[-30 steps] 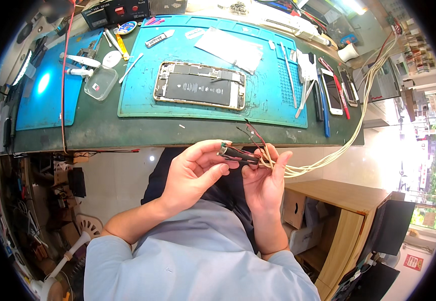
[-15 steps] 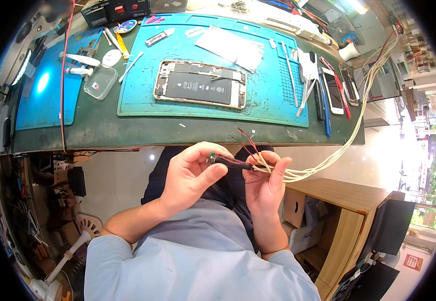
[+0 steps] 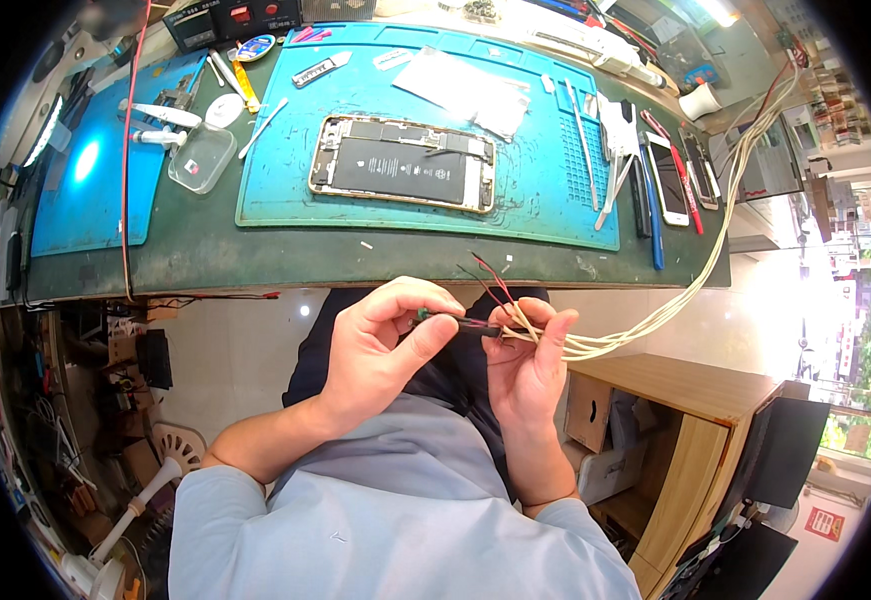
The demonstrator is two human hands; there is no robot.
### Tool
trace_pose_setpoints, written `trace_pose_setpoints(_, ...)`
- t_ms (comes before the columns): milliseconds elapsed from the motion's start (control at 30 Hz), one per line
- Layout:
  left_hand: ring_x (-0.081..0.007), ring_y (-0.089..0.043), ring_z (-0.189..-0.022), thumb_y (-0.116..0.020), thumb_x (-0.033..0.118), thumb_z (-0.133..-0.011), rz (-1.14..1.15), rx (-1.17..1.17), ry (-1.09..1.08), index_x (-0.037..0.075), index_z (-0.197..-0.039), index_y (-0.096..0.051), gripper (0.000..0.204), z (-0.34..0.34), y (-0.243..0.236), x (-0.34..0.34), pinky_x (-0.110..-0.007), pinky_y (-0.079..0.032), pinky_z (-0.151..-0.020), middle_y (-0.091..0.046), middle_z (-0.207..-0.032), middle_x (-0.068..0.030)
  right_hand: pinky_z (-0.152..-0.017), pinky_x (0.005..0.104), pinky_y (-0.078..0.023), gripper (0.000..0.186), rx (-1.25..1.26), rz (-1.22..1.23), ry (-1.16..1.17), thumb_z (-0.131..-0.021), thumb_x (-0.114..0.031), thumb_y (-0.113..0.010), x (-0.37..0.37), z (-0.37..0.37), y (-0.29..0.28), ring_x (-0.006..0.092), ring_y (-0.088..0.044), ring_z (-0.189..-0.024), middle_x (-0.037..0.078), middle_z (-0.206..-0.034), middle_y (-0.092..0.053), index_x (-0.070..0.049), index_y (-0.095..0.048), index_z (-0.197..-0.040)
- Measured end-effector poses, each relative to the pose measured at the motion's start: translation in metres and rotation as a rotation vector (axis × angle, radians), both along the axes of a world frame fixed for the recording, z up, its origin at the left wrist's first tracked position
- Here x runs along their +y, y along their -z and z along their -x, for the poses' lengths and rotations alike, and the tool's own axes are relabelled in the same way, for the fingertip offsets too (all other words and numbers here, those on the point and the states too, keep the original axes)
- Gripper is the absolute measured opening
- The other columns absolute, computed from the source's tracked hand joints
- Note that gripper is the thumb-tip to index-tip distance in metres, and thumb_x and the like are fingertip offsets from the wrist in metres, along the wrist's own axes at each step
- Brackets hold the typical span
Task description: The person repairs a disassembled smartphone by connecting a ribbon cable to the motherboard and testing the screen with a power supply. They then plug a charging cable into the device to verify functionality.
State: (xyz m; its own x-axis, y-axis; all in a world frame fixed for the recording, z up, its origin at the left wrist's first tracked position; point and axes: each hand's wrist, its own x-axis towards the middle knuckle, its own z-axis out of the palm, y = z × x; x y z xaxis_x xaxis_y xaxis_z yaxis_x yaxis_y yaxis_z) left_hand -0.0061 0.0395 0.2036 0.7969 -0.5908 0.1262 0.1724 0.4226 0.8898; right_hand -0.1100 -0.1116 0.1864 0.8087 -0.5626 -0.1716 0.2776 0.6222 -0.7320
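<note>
My left hand pinches the end of a black-sheathed cable between thumb and fingers; a bit of green shows at its tip. My right hand is closed around the cable's other end and a bundle of cream wires. Loose thin red and black wires stick up above the right hand's fingers. Both hands are above my lap, just in front of the bench edge. An opened smartphone, its black battery exposed, lies on the blue work mat beyond them.
Tweezers, a blue pen-like tool and a white phone lie at the mat's right. A clear plastic box sits left. The cream wires run up to the right. A wooden cabinet stands at lower right.
My left thumb and fingers have shifted slightly on the cable end, covering more of the green tip. My right hand keeps its hold and has barely moved.
</note>
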Motion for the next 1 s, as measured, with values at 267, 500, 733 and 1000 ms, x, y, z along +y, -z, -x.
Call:
trace_pose_setpoints(267, -0.0100, -0.063, -0.094, -0.071, 0.002, -0.097, -0.038, 0.138, -0.032, -0.001, -0.107, -0.070, 0.011, 0.004, -0.002, 0.000, -0.024, -0.052, -0.080, -0.069, -0.108, -0.0070, -0.073, 0.0335, -0.056, 0.058, 0.133, -0.005, 0.025, -0.110, -0.052, -0.041, 0.006, -0.002, -0.008, 0.0202, -0.068, -0.082, 0.017, -0.102, -0.074, 0.000, -0.065, -0.116)
trace_pose_setpoints(500, -0.0053, -0.056, -0.082, -0.073, 0.001, -0.094, -0.092, 0.175, -0.086, 0.002, -0.094, -0.065, 0.008, 0.009, 0.000, -0.001, -0.021, -0.046, -0.069, -0.064, -0.096, -0.0013, -0.074, 0.0331, -0.056, 0.058, 0.159, 0.070, -0.031, -0.111, -0.051, -0.040, 0.011, 0.004, -0.006, 0.0192, -0.068, -0.081, 0.015, -0.101, -0.074, 0.001, -0.065, -0.114)
trace_pose_setpoints(733, -0.0111, -0.061, -0.085, -0.064, 0.002, -0.100, -0.127, 0.083, -0.056, 0.001, -0.096, -0.063, 0.004, 0.006, 0.001, 0.002, -0.027, -0.057, -0.069, -0.064, -0.098, -0.0072, -0.075, 0.0325, -0.055, 0.058, 0.152, 0.082, -0.042, -0.111, -0.051, -0.040, 0.013, 0.004, -0.008, 0.0183, -0.067, -0.082, 0.014, -0.100, -0.074, 0.001, -0.065, -0.113)
trace_pose_setpoints(1000, -0.0110, -0.061, -0.087, -0.064, 0.002, -0.099, -0.128, 0.077, -0.059, 0.001, -0.097, -0.062, 0.003, 0.007, 0.002, 0.002, -0.026, -0.057, -0.072, -0.062, -0.099, -0.0069, -0.074, 0.0332, -0.055, 0.057, 0.112, 0.048, -0.036, -0.111, -0.051, -0.040, 0.012, 0.005, -0.006, 0.0190, -0.067, -0.082, 0.014, -0.100, -0.074, 0.000, -0.066, -0.113)
